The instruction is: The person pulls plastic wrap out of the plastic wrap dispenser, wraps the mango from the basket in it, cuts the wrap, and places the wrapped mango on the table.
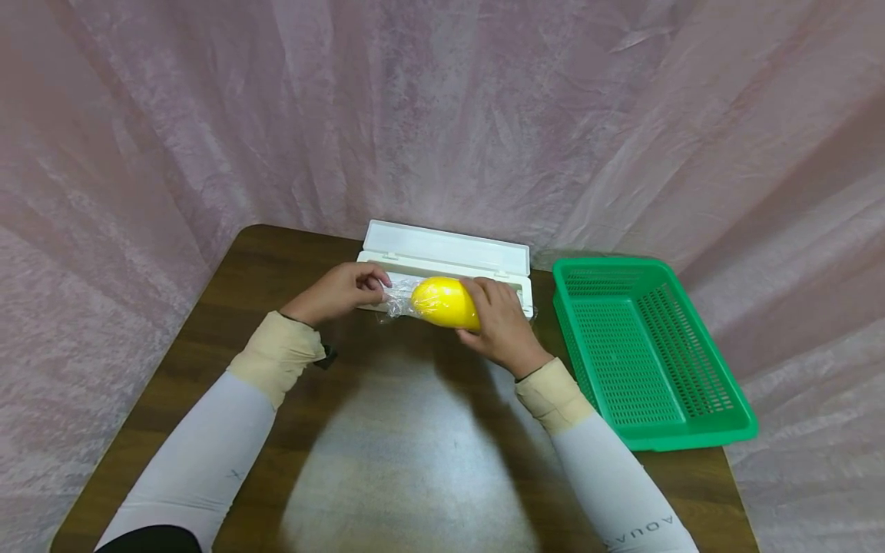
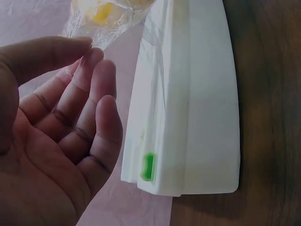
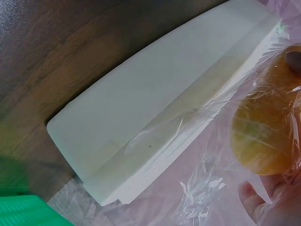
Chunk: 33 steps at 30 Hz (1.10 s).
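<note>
A smooth yellow mango-like fruit, partly covered in clear plastic wrap, is held over the front of a white cling film dispenser whose lid stands up. My right hand grips the fruit's right end, fingers over the top and thumb below. Between thumb and fingertips, my left hand pinches the gathered edge of the wrap just left of the fruit. In the right wrist view, loose film stretches from the fruit across the dispenser.
A green plastic basket with slotted sides stands on the right of the brown wooden table, close to my right forearm. Pink curtain hangs behind the table. A green slider sits at the dispenser's end.
</note>
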Motion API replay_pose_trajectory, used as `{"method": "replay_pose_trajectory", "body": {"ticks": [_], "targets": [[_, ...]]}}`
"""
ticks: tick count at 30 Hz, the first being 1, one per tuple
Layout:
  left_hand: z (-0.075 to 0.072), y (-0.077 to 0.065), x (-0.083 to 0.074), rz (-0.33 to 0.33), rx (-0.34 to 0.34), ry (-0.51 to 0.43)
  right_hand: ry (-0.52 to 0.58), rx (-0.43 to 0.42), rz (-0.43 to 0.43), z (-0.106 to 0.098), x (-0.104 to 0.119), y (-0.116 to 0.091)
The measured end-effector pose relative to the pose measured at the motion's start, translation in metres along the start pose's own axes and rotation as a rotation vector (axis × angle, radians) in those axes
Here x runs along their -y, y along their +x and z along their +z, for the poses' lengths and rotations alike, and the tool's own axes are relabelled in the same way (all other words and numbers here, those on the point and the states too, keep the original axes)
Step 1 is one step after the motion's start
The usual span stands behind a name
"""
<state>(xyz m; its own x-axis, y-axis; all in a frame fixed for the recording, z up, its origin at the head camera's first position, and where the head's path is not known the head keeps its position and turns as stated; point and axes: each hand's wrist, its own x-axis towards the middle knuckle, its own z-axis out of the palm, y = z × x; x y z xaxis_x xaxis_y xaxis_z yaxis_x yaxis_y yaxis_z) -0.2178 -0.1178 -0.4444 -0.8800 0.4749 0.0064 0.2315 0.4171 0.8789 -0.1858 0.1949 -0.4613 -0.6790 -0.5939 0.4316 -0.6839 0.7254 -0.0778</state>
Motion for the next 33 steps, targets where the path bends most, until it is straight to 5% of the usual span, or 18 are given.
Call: {"method": "replay_pose_trajectory", "body": {"ticks": [10, 15, 18, 23, 27, 33], "targets": [[-0.010, -0.001, 0.001, -0.034, -0.007, -0.017, 0.008, -0.005, -0.007, -0.003, -0.002, 0.003], [-0.008, -0.002, 0.000, -0.071, -0.079, -0.013, 0.026, 0.014, -0.010, -0.004, -0.004, 0.005], [-0.002, -0.001, -0.007, 0.000, -0.194, 0.092, 0.037, 0.039, -0.009, -0.004, -0.005, 0.006], [0.022, 0.004, -0.028, 0.251, -0.336, 0.369, 0.067, 0.116, 0.015, -0.007, -0.008, 0.010], [0.046, 0.012, -0.041, 0.366, -0.243, 0.562, 0.084, 0.183, 0.048, -0.009, -0.011, 0.015], [0.068, 0.018, -0.043, 0.318, -0.128, 0.773, 0.147, 0.225, 0.091, -0.013, -0.013, 0.024]]}}
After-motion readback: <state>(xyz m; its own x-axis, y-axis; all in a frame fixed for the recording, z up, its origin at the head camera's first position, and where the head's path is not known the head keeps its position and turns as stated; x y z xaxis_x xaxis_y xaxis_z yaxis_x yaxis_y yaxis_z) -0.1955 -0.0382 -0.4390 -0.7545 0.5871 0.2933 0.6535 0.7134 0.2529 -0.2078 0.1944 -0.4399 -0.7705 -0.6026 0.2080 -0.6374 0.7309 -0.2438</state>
